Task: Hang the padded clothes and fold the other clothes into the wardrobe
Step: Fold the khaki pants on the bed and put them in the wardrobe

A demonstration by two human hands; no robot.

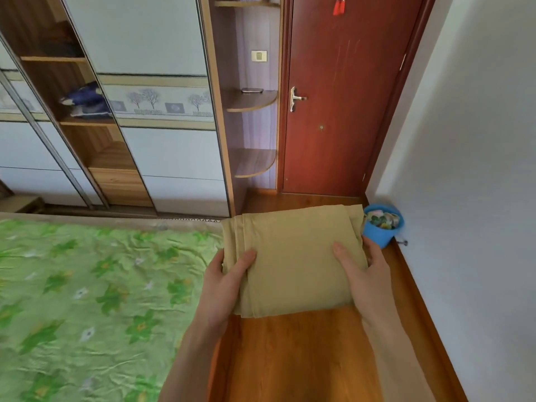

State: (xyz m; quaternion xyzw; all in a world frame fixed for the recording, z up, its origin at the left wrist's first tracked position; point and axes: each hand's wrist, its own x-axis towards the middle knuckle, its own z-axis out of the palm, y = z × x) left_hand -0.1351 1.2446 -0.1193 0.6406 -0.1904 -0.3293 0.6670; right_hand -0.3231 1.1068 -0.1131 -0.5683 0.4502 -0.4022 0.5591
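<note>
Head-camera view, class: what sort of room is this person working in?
Most likely a bedroom: a bed with a green floral sheet, a sliding-door wardrobe holding folded clothes, and a red-brown door.

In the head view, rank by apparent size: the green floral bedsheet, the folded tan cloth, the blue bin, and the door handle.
1. Green floral bedsheet, though it is cut off by the frame.
2. Folded tan cloth, held close to the camera, so it looks enlarged.
3. Blue bin.
4. Door handle, farthest away.

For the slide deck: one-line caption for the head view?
Both hands, left hand and right hand, carry folded tan garment toward open wardrobe.
</note>
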